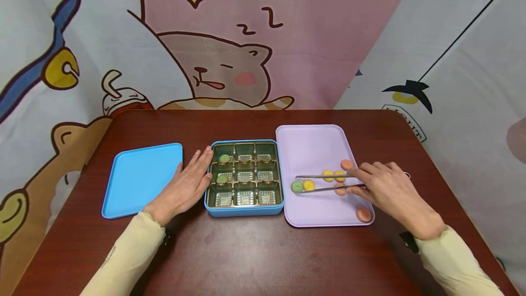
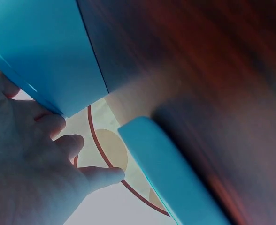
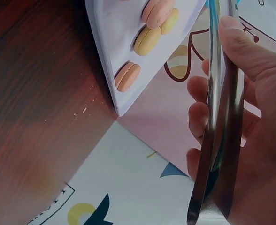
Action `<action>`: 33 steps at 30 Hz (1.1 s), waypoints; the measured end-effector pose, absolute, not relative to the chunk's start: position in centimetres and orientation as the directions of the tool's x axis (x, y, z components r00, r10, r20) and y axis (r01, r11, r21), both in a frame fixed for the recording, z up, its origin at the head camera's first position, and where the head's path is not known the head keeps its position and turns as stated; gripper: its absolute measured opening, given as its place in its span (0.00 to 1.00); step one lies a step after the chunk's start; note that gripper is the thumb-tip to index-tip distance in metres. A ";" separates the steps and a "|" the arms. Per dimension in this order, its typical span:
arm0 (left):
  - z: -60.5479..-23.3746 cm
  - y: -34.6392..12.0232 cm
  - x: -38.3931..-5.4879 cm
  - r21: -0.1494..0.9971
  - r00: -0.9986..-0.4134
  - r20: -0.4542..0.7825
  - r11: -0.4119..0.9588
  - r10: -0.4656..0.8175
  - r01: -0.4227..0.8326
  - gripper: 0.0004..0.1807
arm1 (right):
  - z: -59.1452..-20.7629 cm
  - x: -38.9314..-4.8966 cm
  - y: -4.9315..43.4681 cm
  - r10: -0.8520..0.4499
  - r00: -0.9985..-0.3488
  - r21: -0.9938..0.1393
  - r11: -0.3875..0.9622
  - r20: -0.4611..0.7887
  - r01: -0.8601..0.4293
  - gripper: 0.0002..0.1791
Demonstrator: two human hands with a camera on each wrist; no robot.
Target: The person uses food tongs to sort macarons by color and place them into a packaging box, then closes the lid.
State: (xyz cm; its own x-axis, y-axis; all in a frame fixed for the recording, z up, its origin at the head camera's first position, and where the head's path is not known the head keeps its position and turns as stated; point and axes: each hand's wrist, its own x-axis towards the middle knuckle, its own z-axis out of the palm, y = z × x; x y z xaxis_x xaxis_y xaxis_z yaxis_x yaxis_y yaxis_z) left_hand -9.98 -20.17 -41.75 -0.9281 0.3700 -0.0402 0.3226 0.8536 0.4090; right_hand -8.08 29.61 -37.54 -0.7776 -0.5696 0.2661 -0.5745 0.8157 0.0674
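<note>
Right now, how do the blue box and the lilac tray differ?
The blue box has a nine-compartment metallic insert; the lilac tray is undivided.
The box holds two green macarons; the tray bears yellow macarons and orange macarons.
The left hand touches the box; the right hand holds metal tongs over the tray.
Both lie on the brown table.

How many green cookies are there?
3: one green cookie between the tongs on the lilac tray, one top-left in the box, one in the compartment below.
</note>
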 end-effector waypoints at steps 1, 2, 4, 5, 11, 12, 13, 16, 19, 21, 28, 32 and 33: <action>-41.8 -20.2 -10.0 0.409 -0.928 -0.039 0.853 0.371 0.323 0.35 | -37.5 -8.1 29.6 -0.572 -0.774 0.073 0.814 0.271 -0.576 0.29; -41.7 -20.2 -10.0 0.411 -0.928 -0.037 0.852 0.371 0.324 0.35 | -37.5 -8.2 29.5 -0.574 -0.770 0.080 0.813 0.278 -0.577 0.30; -41.8 -20.2 -10.0 0.411 -0.928 -0.034 0.851 0.372 0.326 0.35 | -37.5 -8.3 29.4 -0.577 -0.763 0.095 0.811 0.291 -0.577 0.28; -41.8 -20.2 -9.9 0.411 -0.927 -0.034 0.851 0.372 0.327 0.35 | -37.6 -8.3 29.3 -0.575 -0.763 0.101 0.813 0.295 -0.574 0.27; -41.8 -20.2 -9.9 0.416 -0.928 -0.035 0.849 0.372 0.325 0.35 | -37.7 -8.5 28.9 -0.523 -0.799 0.089 0.848 0.297 -0.522 0.28; -41.8 -20.2 -9.9 0.415 -0.928 -0.033 0.849 0.372 0.326 0.35 | -37.7 -8.5 28.9 -0.512 -0.807 0.083 0.855 0.295 -0.512 0.29; -41.8 -20.2 -9.9 0.416 -0.928 -0.031 0.849 0.372 0.327 0.35 | -37.8 -8.6 28.8 -0.502 -0.815 0.080 0.861 0.290 -0.502 0.29; -41.8 -20.2 -9.9 0.414 -0.928 -0.025 0.849 0.371 0.328 0.35 | -37.7 -8.6 28.8 -0.487 -0.831 0.067 0.870 0.270 -0.488 0.30; -41.8 -20.2 -10.0 0.415 -0.928 -0.025 0.849 0.372 0.329 0.34 | -37.7 -8.7 28.8 -0.484 -0.837 0.061 0.872 0.255 -0.486 0.30; -41.8 -20.2 -10.0 0.413 -0.928 -0.028 0.850 0.372 0.328 0.34 | -37.8 -8.7 28.8 -0.486 -0.836 0.061 0.871 0.253 -0.488 0.30; -41.8 -20.2 -10.0 0.407 -0.927 -0.025 0.851 0.374 0.332 0.34 | -38.1 -8.7 28.8 -0.495 -0.828 0.062 0.865 0.263 -0.498 0.29; -41.8 -20.2 -9.9 0.409 -0.927 -0.018 0.849 0.374 0.335 0.34 | -38.1 -8.9 28.8 -0.502 -0.819 0.062 0.860 0.276 -0.507 0.28; -41.8 -20.2 -9.9 0.409 -0.927 -0.016 0.848 0.375 0.336 0.34 | -38.1 -8.9 28.8 -0.504 -0.817 0.062 0.859 0.280 -0.508 0.27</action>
